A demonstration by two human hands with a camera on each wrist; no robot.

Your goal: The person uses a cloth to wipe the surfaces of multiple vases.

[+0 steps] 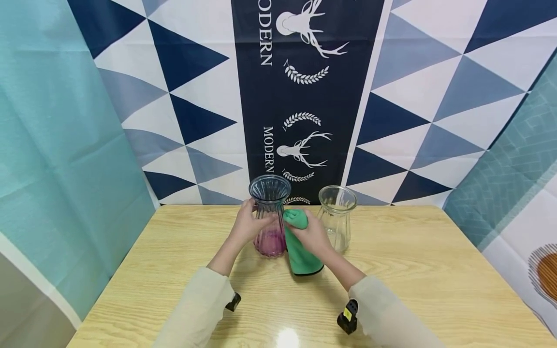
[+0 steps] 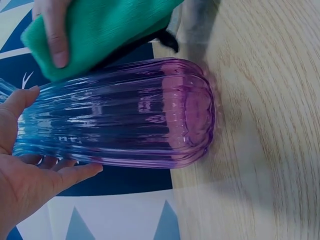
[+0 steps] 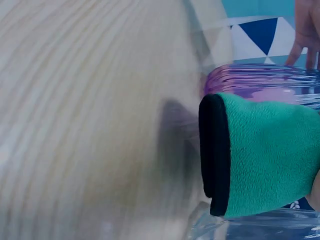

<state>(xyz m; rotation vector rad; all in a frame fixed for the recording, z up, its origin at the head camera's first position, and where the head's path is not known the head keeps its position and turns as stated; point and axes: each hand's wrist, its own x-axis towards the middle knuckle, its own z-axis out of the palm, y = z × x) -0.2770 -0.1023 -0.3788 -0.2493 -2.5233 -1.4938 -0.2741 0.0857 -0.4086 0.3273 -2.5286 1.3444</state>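
A ribbed glass vase (image 1: 271,237), blue at its flared top and pink-purple at the base, stands upright near the table's back edge. My left hand (image 1: 251,223) grips it around the neck, thumb on the near side and fingers behind, as the left wrist view shows on the vase (image 2: 125,115). My right hand (image 1: 314,234) holds a folded green cloth (image 1: 302,256) with a black edge. In the left wrist view the cloth (image 2: 110,30) lies along the vase's side. The right wrist view shows the cloth (image 3: 270,155) hanging beside the purple base.
Just right of my right hand stands a clear glass vase (image 1: 339,222), partly hidden by the hand. Both are on a light wood table (image 1: 400,261). A patterned curtain (image 1: 209,96) hangs right behind the table's back edge.
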